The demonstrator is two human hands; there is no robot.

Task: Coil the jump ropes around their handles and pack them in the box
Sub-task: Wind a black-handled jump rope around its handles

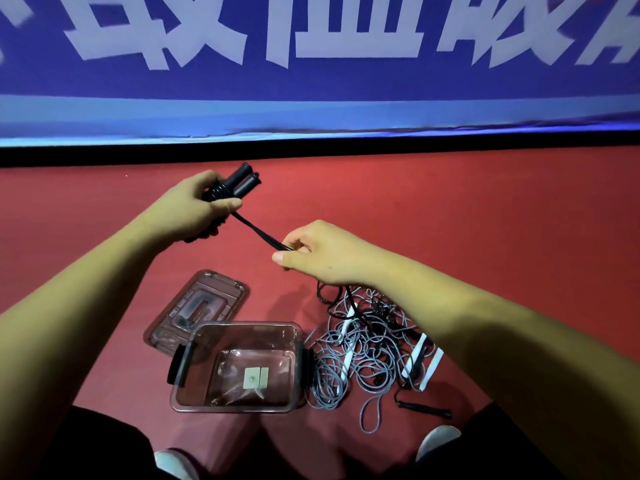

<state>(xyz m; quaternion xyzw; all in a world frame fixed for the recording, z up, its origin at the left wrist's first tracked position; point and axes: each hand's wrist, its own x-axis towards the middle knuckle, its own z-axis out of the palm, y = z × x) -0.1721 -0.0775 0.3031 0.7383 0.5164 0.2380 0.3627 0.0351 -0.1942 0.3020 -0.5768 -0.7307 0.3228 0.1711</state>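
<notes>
My left hand (pixel 194 209) grips two black jump rope handles (pixel 239 183) held side by side, with a few turns of black rope wound around them. The black rope (pixel 259 233) runs taut down to my right hand (pixel 318 254), which pinches it between thumb and fingers. Below my right hand the rope drops into a tangled pile of grey and black ropes (pixel 367 348) with white handles (pixel 420 348) on the red floor. A clear plastic box (pixel 239 367) stands open and holds no ropes, left of the pile.
The box's clear lid (pixel 199 306) lies flat on the floor behind the box. A loose black handle (pixel 424 408) lies at the pile's near edge. A blue banner with white characters (pixel 311 64) stands along the far side. My knees and white shoes (pixel 438 439) are at the bottom.
</notes>
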